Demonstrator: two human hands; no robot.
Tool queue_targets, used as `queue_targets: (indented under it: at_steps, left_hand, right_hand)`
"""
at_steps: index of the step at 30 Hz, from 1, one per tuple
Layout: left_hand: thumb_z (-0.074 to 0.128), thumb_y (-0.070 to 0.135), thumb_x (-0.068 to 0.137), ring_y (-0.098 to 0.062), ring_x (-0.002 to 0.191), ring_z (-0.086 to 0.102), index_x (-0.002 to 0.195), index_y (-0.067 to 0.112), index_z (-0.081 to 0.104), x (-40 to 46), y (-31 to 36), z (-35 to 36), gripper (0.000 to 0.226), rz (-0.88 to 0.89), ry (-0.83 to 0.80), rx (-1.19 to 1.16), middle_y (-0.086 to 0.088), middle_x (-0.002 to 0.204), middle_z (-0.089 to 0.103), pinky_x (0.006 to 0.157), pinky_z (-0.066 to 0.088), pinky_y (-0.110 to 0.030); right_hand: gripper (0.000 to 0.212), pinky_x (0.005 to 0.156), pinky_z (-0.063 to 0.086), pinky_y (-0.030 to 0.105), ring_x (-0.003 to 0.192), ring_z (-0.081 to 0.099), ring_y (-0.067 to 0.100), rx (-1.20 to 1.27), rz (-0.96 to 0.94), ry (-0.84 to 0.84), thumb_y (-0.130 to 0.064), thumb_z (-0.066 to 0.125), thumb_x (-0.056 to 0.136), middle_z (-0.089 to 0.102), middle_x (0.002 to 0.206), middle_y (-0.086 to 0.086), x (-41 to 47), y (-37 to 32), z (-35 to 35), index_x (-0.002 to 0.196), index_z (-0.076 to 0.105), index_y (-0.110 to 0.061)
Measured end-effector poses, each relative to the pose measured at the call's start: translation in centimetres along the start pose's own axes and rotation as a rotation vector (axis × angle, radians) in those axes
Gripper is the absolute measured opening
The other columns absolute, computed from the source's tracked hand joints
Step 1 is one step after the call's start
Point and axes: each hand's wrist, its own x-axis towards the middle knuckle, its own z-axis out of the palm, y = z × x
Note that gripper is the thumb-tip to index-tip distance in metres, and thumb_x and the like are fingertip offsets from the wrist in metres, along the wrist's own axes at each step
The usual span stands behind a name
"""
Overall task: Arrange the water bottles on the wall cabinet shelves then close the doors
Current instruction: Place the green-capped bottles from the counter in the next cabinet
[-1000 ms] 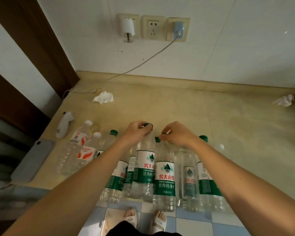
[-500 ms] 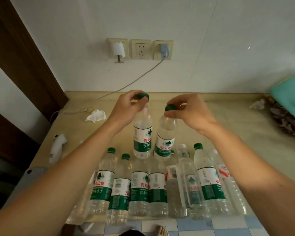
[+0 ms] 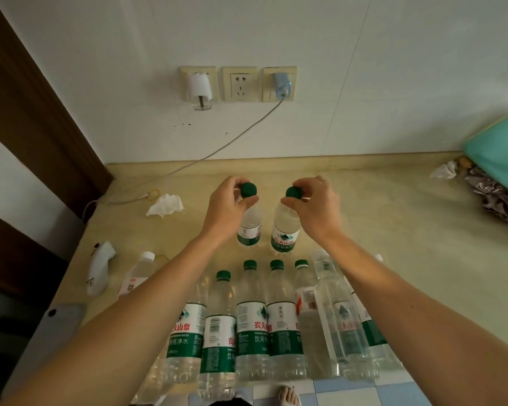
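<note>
My left hand (image 3: pixel 226 206) pinches the green cap and neck of a clear water bottle (image 3: pixel 250 230) held up above the beige counter (image 3: pixel 379 230). Beside it, my right hand (image 3: pixel 317 209) grips the neck of a second green-capped bottle (image 3: pixel 285 232) at the same height. Both bottles hang upright, close together and apart from the rest. Below them a row of several more bottles (image 3: pixel 251 323) with green and white labels stands along the counter's front edge. No wall cabinet shows in this view.
A crumpled tissue (image 3: pixel 165 205), a white handheld device (image 3: pixel 99 268) and a grey phone (image 3: pixel 53 326) lie at the left. Wall sockets (image 3: pixel 239 83) with a charger cable sit behind. A teal cloth (image 3: pixel 499 150) and crumpled wrappers (image 3: pixel 493 194) sit at the far right.
Both hands took a bottle by its cap from the row and lifted it up and away over the counter. My view has tilted upward toward the wall.
</note>
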Motion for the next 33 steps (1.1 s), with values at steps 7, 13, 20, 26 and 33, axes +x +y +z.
queue_targets:
  at_steps: [7,13,20,26,33]
  left_hand:
    - [0.071,0.025,0.093,-0.009,0.112,0.061,0.118,0.024,0.056,0.9,-1.3,-0.1,0.030,-0.003,-0.021,0.024,0.015,0.112,0.063,0.087,0.046,-0.009]
    - [0.083,0.043,0.077,-0.009,0.130,0.049,0.140,0.025,0.039,0.1,-3.4,0.4,0.079,-0.104,-0.128,0.007,0.008,0.139,0.054,0.108,0.039,-0.027]
    - [0.088,0.032,0.075,-0.021,0.121,0.057,0.143,0.025,0.033,-1.2,-6.9,2.8,0.088,-0.300,-0.109,-0.027,0.001,0.135,0.054,0.101,0.051,-0.039]
    - [0.087,0.027,0.076,-0.024,0.114,0.058,0.137,0.022,0.039,-0.7,-7.2,4.0,0.077,-0.292,-0.056,-0.014,-0.001,0.126,0.057,0.095,0.053,-0.041]
    - [0.089,0.032,0.072,-0.008,0.105,0.057,0.129,0.030,0.043,0.3,-3.1,3.2,0.074,-0.158,-0.019,-0.071,0.017,0.114,0.055,0.076,0.046,-0.016]
  right_hand:
    - [0.052,0.087,0.052,0.020,0.105,0.060,0.010,-0.009,0.018,-0.082,-0.031,0.080,0.085,0.063,0.119,-0.002,0.3,1.5,-0.1,0.130,0.058,-0.017]
    - [0.090,0.100,0.053,0.046,0.120,0.057,0.024,0.146,0.241,-0.331,-0.031,0.089,0.074,0.053,0.137,0.004,-0.5,5.3,1.6,0.147,0.037,-0.018]
    - [0.090,0.080,0.050,0.028,0.112,0.054,0.022,0.084,0.282,-0.409,-0.019,0.090,0.069,0.052,0.121,-0.002,0.9,8.3,3.6,0.141,0.036,-0.020]
    - [0.079,0.091,0.058,0.049,0.107,0.063,0.022,0.144,0.307,-0.346,-0.020,0.094,0.063,0.063,0.116,-0.001,0.8,9.2,3.9,0.129,0.051,-0.021]
    - [0.067,0.089,0.060,0.040,0.105,0.067,0.014,0.304,0.253,-0.177,-0.024,0.091,0.069,0.067,0.117,-0.009,0.1,5.2,0.4,0.125,0.054,-0.026]
